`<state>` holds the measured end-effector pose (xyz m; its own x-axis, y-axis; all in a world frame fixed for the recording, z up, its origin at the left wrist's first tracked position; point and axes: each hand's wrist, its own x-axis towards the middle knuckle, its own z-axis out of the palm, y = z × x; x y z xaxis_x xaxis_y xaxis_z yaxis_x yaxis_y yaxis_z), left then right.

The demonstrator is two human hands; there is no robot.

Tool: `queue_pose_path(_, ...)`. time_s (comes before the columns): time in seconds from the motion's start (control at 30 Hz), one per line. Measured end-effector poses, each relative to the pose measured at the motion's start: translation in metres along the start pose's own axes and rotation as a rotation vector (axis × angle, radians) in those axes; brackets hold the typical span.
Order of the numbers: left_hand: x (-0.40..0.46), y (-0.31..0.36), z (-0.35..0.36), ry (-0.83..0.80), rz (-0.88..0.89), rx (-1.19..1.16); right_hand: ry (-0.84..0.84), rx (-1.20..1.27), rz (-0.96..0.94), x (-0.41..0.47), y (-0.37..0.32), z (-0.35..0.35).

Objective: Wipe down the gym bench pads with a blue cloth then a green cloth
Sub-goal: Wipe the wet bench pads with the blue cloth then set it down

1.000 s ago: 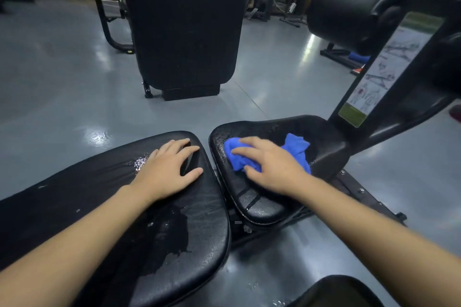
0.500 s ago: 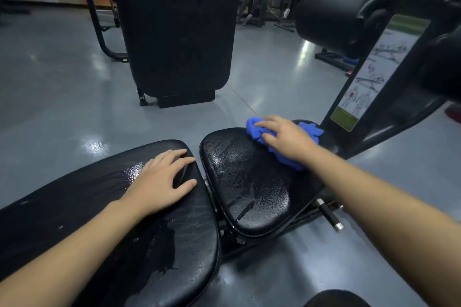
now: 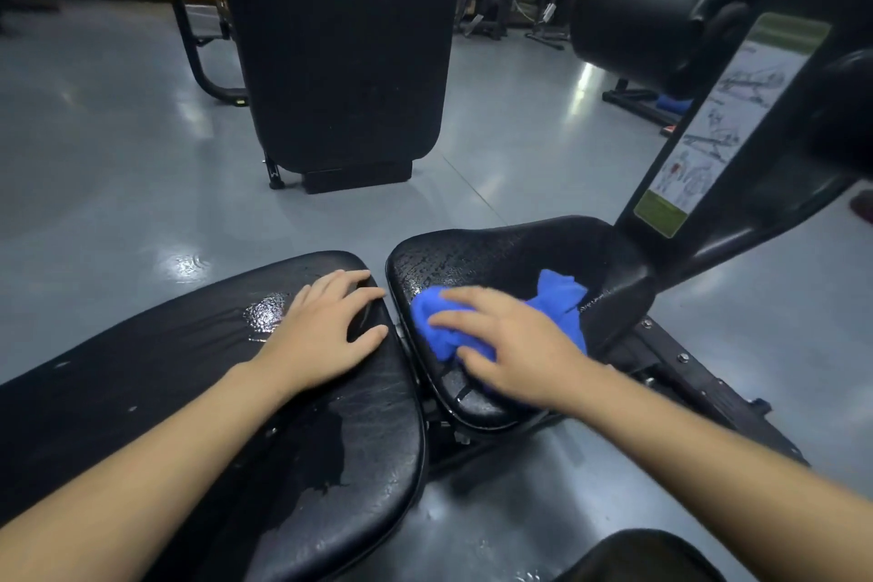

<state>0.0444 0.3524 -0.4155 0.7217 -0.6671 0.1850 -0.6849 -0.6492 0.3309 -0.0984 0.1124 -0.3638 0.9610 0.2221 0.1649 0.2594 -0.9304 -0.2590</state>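
Two black bench pads lie side by side. My left hand (image 3: 328, 333) rests flat, fingers spread, on the far end of the long wet pad (image 3: 198, 430). My right hand (image 3: 515, 352) presses a crumpled blue cloth (image 3: 560, 298) onto the smaller seat pad (image 3: 496, 250), which glistens with droplets. The cloth bunches out to the left of my fingers and trails behind my knuckles to the right. No green cloth is in view.
A black frame arm with an instruction label (image 3: 708, 128) rises at the right, topped by a roller pad (image 3: 633, 14). A tall black machine shroud (image 3: 340, 47) stands ahead on the grey floor (image 3: 118, 165). Another dark pad edge (image 3: 637, 555) shows bottom right.
My right hand has pulled the blue cloth back from the seat pad's far edge toward its near left part. My left hand has stayed on the long pad.
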Motion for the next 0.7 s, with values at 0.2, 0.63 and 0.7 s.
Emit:
queue_pose_path(0.2, 0.000, -0.001, 0.001, 0.006, 0.004, -0.014, -0.006, -0.028, -0.139, -0.020, -0.017, 0.012)
queue_pose_path(0.63, -0.003, 0.017, -0.001, -0.010, 0.028, -0.037, 0.188, -0.137, 0.257, 0.031, 0.063, -0.034)
queue_pose_path(0.7, -0.003, 0.018, -0.001, -0.012, 0.028, -0.030, 0.189, -0.140, 0.245, 0.022, 0.052, -0.024)
